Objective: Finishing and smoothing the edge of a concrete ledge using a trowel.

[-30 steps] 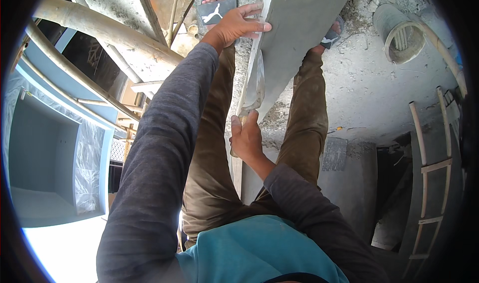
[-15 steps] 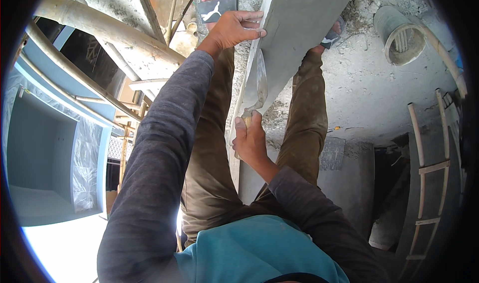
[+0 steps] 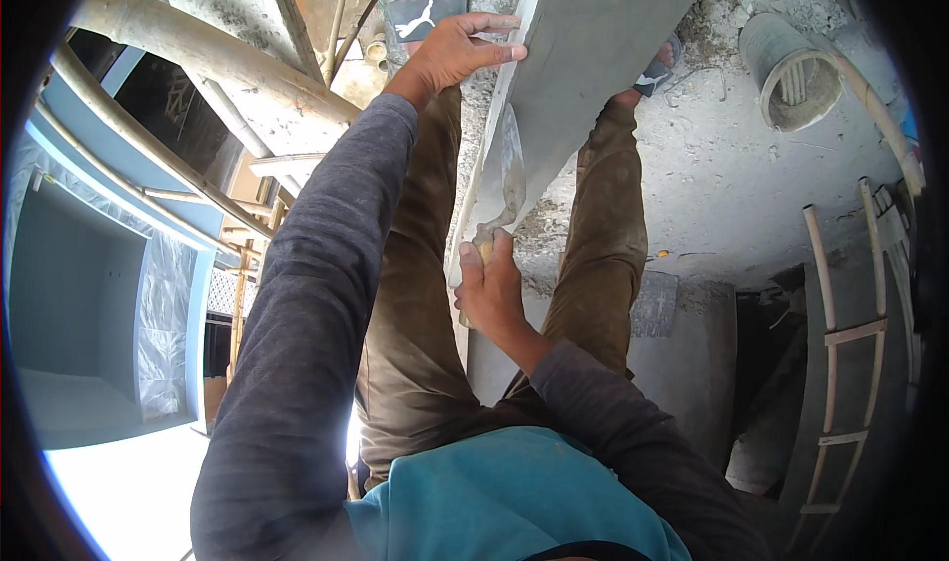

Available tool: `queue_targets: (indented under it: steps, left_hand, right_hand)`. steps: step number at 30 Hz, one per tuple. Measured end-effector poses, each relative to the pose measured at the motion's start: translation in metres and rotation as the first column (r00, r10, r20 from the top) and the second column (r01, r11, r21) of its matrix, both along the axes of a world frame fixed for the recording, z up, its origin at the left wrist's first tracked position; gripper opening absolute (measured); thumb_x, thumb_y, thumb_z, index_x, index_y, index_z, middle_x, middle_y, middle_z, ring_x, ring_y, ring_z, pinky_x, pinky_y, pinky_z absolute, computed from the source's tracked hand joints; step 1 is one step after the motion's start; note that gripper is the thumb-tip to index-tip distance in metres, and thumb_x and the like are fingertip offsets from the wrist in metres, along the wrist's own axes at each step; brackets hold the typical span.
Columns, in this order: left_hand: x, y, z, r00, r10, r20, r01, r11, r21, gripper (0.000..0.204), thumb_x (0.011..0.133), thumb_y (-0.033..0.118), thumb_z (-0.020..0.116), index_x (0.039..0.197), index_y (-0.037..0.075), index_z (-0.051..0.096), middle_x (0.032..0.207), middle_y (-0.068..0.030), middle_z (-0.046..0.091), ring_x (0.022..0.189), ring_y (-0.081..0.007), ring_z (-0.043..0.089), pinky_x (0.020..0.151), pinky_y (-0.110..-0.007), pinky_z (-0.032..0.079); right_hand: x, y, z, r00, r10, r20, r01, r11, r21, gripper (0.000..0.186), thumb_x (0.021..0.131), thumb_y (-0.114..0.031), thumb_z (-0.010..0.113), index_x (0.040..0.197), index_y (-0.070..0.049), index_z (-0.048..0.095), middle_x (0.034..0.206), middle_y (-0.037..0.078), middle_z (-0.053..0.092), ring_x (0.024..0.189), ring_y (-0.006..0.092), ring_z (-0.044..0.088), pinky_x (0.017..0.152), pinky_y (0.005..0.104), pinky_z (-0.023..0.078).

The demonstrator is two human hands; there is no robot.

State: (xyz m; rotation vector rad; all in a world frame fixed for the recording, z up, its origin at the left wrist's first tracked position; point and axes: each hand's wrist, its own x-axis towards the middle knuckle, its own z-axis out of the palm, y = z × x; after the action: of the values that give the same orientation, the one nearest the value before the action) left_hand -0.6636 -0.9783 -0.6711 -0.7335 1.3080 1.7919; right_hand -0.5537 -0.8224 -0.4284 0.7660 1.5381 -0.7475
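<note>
My right hand (image 3: pixel 491 289) is closed around the handle of a trowel (image 3: pixel 513 156). Its narrow, grey-smeared blade points away from me and lies along the left part of a smooth grey cement surface (image 3: pixel 598 62). A pale strip (image 3: pixel 506 82) runs down the left edge of that surface. Farther up, my left hand (image 3: pixel 457 55) rests its fingertips and thumb against this edge, fingers stretched and apart. The surface passes between my legs, with one sandalled foot on either side.
Bamboo poles (image 3: pixel 213 52) cross at the left, above a pale blue window frame (image 3: pixel 203 314). At the right a bucket-like cylinder (image 3: pixel 796 77) lies on rough, cement-spattered floor (image 3: pixel 712 156). A wooden ladder (image 3: pixel 855 334) stands at the lower right.
The trowel and my right hand have shifted slightly left and toward me along the surface. My left hand has moved slightly away from me along the edge.
</note>
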Motion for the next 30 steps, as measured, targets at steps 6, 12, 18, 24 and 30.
queue_targets:
  steps: [6, 12, 18, 24, 30]
  left_hand:
    - [-0.002, -0.007, -0.004, 0.994, 0.021, 0.107, -0.028, 0.997, 0.066, 0.071, 0.087, 0.027, 0.069, 0.145, 0.002, 0.037, 0.14, -0.0155, 0.048, 0.109, -0.0204, 0.062, 0.093, -0.032, 0.052]
    - [-0.012, 0.0, -0.005, 0.998, -0.052, 0.027, 0.05, 0.995, 0.088, 0.076, 0.085, 0.027, 0.062, 0.15, 0.005, 0.029, 0.147, -0.0161, 0.04, 0.115, -0.0205, 0.057, 0.093, -0.033, 0.052]
    - [-0.012, 0.002, -0.01, 0.997, -0.024, 0.069, 0.015, 0.991, 0.131, 0.077, 0.085, 0.032, 0.061, 0.15, 0.005, 0.029, 0.148, -0.0108, 0.04, 0.104, -0.0178, 0.056, 0.094, -0.035, 0.051]
    - [-0.016, 0.004, -0.008, 0.983, 0.101, 0.151, -0.127, 0.976, 0.177, 0.088, 0.079, 0.037, 0.073, 0.149, 0.003, 0.031, 0.14, -0.0103, 0.046, 0.097, -0.0174, 0.057, 0.088, -0.033, 0.053]
    - [-0.021, 0.001, -0.004, 0.983, 0.068, 0.169, -0.099, 0.979, 0.178, 0.085, 0.082, 0.036, 0.07, 0.15, 0.004, 0.03, 0.142, -0.0077, 0.044, 0.094, -0.0147, 0.055, 0.089, -0.033, 0.053]
  right_hand:
    - [-0.037, 0.028, 0.012, 0.929, 0.242, -0.279, -0.235, 0.97, 0.059, 0.044, 0.089, -0.022, 0.062, 0.123, 0.0, 0.044, 0.1, 0.024, 0.061, 0.091, 0.043, 0.062, 0.077, 0.0477, 0.049]
    - [-0.082, 0.081, -0.02, 0.693, 0.544, -0.473, -0.534, 0.828, 0.171, 0.044, 0.089, -0.018, 0.062, 0.125, -0.001, 0.045, 0.11, 0.023, 0.059, 0.098, 0.0397, 0.061, 0.082, 0.0451, 0.049]
    - [-0.087, 0.067, -0.036, 0.745, 0.387, -0.544, -0.379, 0.916, 0.132, 0.044, 0.089, -0.012, 0.061, 0.128, 0.0, 0.044, 0.112, 0.02, 0.057, 0.103, 0.0374, 0.059, 0.087, 0.0433, 0.048]
    - [-0.104, 0.044, -0.058, 0.65, 0.463, -0.602, -0.46, 0.871, 0.173, 0.047, 0.089, -0.014, 0.062, 0.131, -0.003, 0.044, 0.111, 0.019, 0.057, 0.101, 0.0369, 0.059, 0.084, 0.0431, 0.049]
    - [-0.111, 0.037, -0.071, 0.633, 0.435, -0.64, -0.439, 0.883, 0.165, 0.048, 0.09, -0.014, 0.062, 0.132, -0.005, 0.043, 0.109, 0.019, 0.057, 0.101, 0.0367, 0.059, 0.082, 0.0431, 0.049]
